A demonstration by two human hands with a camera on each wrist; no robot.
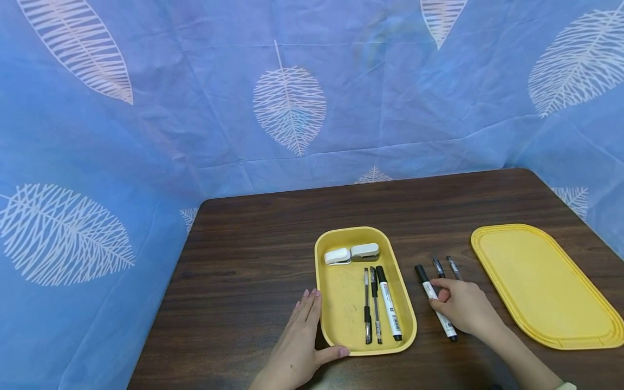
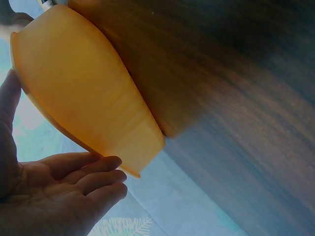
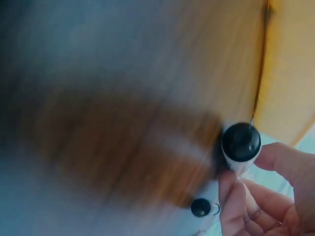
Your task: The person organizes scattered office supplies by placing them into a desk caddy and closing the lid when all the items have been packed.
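Observation:
My left hand (image 1: 302, 346) touches the near left corner of a yellow tray (image 1: 319, 281), fingers straight along its side and thumb at the front rim. In the left wrist view the fingertips meet the tray's rim (image 2: 54, 125). Between thumb and fingers, my right hand (image 1: 463, 304) pinches a white marker (image 1: 446, 325) with black ends, right of the tray. The right wrist view shows this marker's black end (image 3: 241, 141) close up. Two pens lie just beyond this hand, a darker pen (image 1: 439, 266) and a clear pen (image 1: 453, 266), both partly hidden by it.
In the tray lie a white stapler (image 1: 337, 256), a grey-white stapler (image 1: 364, 251), two black gel pens (image 1: 367, 303) and another white marker (image 1: 389, 303). A yellow lid (image 1: 551, 287) lies at the right of the dark wooden table (image 1: 253, 260). Blue leaf-print cloth (image 1: 209, 97) hangs behind.

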